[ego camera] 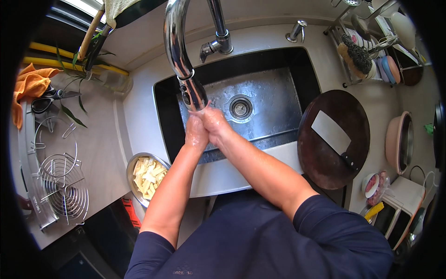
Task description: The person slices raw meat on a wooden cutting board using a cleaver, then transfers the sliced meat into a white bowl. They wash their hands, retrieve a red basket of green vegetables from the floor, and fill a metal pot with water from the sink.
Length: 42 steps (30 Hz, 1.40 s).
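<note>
My left hand (196,129) and my right hand (215,121) press together under the spray head of a chrome pull-down faucet (192,91). Both look wet, with whitish water or lather on the skin. The spout hides part of the fingers, so I cannot see whether anything is between them. Below them lies a stainless steel sink (268,90) with a round drain (240,108) just right of my right hand. Beside my left forearm, a metal bowl (130,176) holds pale yellow cut pieces of food (148,176).
A cleaver (331,132) lies on a round dark wooden cutting board (324,174) that overlaps the sink's right edge. Wire racks (64,191), scissors (45,103) and an orange cloth (33,83) are at left. A utensil rack (348,69) and a pink basin (393,146) stand right.
</note>
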Each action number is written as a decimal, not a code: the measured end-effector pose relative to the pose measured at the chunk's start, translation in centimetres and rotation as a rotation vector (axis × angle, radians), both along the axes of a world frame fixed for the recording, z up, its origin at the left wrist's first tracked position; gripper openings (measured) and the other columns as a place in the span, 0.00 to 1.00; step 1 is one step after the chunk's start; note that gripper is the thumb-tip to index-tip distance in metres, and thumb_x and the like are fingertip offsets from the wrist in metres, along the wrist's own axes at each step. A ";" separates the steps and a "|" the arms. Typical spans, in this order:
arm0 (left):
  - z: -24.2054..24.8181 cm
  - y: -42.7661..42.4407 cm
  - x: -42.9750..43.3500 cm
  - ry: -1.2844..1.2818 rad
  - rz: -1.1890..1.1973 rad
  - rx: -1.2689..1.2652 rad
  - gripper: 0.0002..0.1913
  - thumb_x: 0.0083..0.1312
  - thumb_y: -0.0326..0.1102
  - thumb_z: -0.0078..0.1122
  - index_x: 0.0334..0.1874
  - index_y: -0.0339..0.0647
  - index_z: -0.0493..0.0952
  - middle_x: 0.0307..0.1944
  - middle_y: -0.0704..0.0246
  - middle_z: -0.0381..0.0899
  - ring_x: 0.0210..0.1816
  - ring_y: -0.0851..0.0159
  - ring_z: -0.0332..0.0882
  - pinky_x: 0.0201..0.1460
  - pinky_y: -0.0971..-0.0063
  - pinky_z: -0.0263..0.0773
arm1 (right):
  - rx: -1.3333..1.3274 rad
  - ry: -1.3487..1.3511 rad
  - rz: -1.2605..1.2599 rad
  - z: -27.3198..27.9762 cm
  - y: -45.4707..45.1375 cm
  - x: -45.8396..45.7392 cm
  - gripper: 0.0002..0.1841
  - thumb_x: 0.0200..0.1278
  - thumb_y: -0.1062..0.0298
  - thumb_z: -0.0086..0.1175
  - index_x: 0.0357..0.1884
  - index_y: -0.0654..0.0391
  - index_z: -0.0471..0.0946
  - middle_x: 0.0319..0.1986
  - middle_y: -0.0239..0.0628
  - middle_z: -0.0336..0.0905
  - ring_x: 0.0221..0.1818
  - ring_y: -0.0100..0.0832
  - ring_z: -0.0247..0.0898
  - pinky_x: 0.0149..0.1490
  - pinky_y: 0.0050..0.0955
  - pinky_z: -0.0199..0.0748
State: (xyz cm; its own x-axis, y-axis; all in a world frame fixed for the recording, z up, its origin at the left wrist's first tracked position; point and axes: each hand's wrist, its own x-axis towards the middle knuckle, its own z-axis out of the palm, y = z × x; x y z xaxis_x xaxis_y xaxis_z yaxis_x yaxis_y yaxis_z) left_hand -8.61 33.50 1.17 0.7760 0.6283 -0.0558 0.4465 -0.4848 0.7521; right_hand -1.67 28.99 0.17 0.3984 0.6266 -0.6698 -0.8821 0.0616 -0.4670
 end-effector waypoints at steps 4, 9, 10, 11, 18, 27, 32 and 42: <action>1.3 -1.1 -2.3 0.061 -0.026 0.140 0.19 0.75 0.31 0.64 0.67 0.40 0.82 0.58 0.48 0.88 0.57 0.38 0.87 0.60 0.53 0.82 | -0.070 -0.401 0.165 -0.9 1.6 1.3 0.09 0.69 0.82 0.69 0.49 0.64 0.87 0.38 0.42 0.88 0.43 0.39 0.86 0.51 0.40 0.86; 2.1 -3.1 -2.3 -0.233 0.118 -0.008 0.14 0.74 0.19 0.61 0.59 0.36 0.83 0.53 0.62 0.90 0.59 0.51 0.89 0.64 0.62 0.81 | 0.147 -0.006 0.204 -0.7 0.1 2.8 0.05 0.79 0.74 0.59 0.50 0.58 0.83 0.37 0.47 0.88 0.39 0.48 0.88 0.49 0.50 0.90; 2.1 -4.0 -1.8 -0.275 0.398 -0.441 0.18 0.77 0.19 0.61 0.67 0.32 0.81 0.61 0.66 0.89 0.64 0.57 0.88 0.74 0.65 0.77 | 0.222 0.079 0.203 -0.7 -0.3 3.1 0.05 0.81 0.72 0.57 0.51 0.57 0.83 0.36 0.48 0.88 0.38 0.50 0.89 0.49 0.53 0.91; 2.2 -4.2 -1.4 -0.457 0.490 -0.688 0.19 0.78 0.20 0.59 0.70 0.30 0.79 0.65 0.64 0.87 0.67 0.57 0.85 0.77 0.65 0.75 | 0.267 0.119 0.159 -0.6 -0.7 3.3 0.06 0.82 0.67 0.58 0.49 0.58 0.82 0.35 0.48 0.88 0.37 0.50 0.89 0.49 0.54 0.91; 1.1 -1.3 4.8 -0.916 0.267 -1.629 0.26 0.87 0.41 0.52 0.77 0.28 0.74 0.78 0.49 0.76 0.76 0.53 0.73 0.83 0.59 0.69 | 0.631 0.249 -0.128 1.5 -2.8 1.8 0.30 0.82 0.34 0.59 0.65 0.50 0.75 0.52 0.43 0.84 0.49 0.44 0.88 0.56 0.47 0.90; -0.8 -1.5 5.7 -0.352 0.436 -0.561 0.20 0.85 0.48 0.63 0.64 0.38 0.87 0.56 0.66 0.92 0.38 0.68 0.88 0.44 0.72 0.84 | 0.266 0.177 -0.078 1.3 -3.3 -0.7 0.34 0.83 0.26 0.51 0.63 0.51 0.75 0.43 0.44 0.83 0.34 0.42 0.83 0.40 0.44 0.86; -0.5 -2.6 1.6 -0.475 0.382 -0.707 0.32 0.90 0.57 0.51 0.79 0.34 0.76 0.70 0.59 0.84 0.68 0.61 0.83 0.74 0.67 0.75 | 0.028 -0.191 -0.023 -1.5 -0.4 0.5 0.35 0.79 0.36 0.64 0.58 0.66 0.84 0.52 0.44 0.89 0.47 0.35 0.87 0.54 0.34 0.83; 1.6 -4.1 1.7 -0.328 0.501 -1.105 0.31 0.71 0.39 0.79 0.70 0.27 0.78 0.62 0.57 0.87 0.64 0.56 0.84 0.75 0.61 0.75 | -0.095 -1.556 0.456 -2.3 -2.7 3.5 0.25 0.76 0.61 0.58 0.72 0.56 0.77 0.62 0.55 0.84 0.60 0.59 0.83 0.62 0.52 0.81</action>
